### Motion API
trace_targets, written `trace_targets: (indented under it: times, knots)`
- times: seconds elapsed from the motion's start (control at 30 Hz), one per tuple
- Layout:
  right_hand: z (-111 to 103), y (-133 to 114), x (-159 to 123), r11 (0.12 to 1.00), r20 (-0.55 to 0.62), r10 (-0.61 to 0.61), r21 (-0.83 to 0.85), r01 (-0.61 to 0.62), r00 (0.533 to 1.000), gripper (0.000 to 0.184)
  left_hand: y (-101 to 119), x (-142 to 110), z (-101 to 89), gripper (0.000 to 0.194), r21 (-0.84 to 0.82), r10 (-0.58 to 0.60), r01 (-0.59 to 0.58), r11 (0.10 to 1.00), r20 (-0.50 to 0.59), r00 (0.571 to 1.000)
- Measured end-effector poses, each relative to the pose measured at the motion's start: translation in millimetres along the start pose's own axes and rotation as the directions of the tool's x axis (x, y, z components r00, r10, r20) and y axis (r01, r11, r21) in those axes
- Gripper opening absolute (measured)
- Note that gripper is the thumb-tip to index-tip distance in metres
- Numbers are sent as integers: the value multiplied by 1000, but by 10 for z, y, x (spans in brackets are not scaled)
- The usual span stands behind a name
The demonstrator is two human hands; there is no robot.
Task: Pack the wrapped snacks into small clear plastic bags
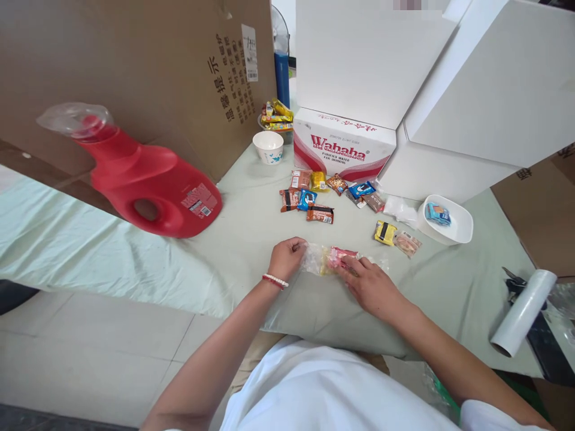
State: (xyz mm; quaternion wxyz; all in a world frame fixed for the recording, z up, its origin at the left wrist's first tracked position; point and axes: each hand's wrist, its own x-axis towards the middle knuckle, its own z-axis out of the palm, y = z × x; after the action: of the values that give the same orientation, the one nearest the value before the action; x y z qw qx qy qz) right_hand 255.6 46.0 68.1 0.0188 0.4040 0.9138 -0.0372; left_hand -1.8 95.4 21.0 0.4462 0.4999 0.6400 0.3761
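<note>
My left hand pinches the left end of a clear plastic bag on the cloth-covered table. Inside or under the film, I cannot tell which, lie a yellowish packet and a pink-red snack packet. My right hand has its fingers curled over the pink packet, covering part of it. Just beyond both hands are several small wrapped snacks, among them a brown packet and a blue packet. To the right rest a yellow packet and a pale packet.
A red detergent bottle stands at left before a large cardboard box. At the back are a paper cup, a bowl of snacks and a Wahaha carton. A white dish and a film roll are at right.
</note>
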Motion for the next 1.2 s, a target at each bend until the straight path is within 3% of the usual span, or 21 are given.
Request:
trace_targets:
  times: [0.13,0.23,0.33,0.43,0.47,0.5,0.53,0.6,0.63,0.67,0.8,0.93,1.07,1.13,1.2]
  knots:
    - [168,-49,-85,998,-32,4,58,-2,999,61,230,-146,44,23,-168,-63,69,983,40,997]
    - [265,-90,-70,989,-85,-2,149,15,996,62,421,-264,282,21,-144,1,21,989,145,989]
    - [282,-83,-76,961,-139,21,275,18,990,55,555,-347,582,25,126,48,-80,989,238,970]
    - [293,16,-140,880,-192,51,472,46,980,40,608,-413,778,29,509,153,-262,820,246,957]
    - [315,68,-169,840,-229,115,542,28,967,35,610,-434,811,30,588,190,-311,747,259,947]
    - [347,126,-198,801,-273,229,598,-22,934,32,605,-452,831,30,639,216,-349,686,279,936]
    - [390,184,-224,768,-314,376,632,-103,872,30,596,-467,842,30,670,232,-375,641,297,926]
    - [491,290,-263,711,-360,625,628,-316,693,30,567,-483,847,28,705,252,-393,590,302,919]
    - [537,330,-276,692,-363,685,595,-408,631,32,550,-485,848,27,717,264,-387,580,284,922]
    - [572,358,-284,688,-353,703,554,-468,617,33,533,-483,850,25,725,279,-374,578,255,926]
    - [520,351,-268,709,-282,655,549,-442,701,13,474,-462,879,15,707,380,-340,621,108,919]
    - [261,221,-70,624,-194,660,679,-386,726,12,428,-438,943,18,613,367,-360,703,120,922]
    - [174,96,261,706,-192,510,650,-281,838,14,364,-369,953,21,487,352,-345,803,80,932]
    - [219,65,358,728,-195,479,633,-263,856,16,314,-304,900,32,392,312,-277,877,-27,950]
    - [277,52,368,715,-214,485,656,-243,848,16,253,-235,824,49,221,166,-140,965,-105,981]
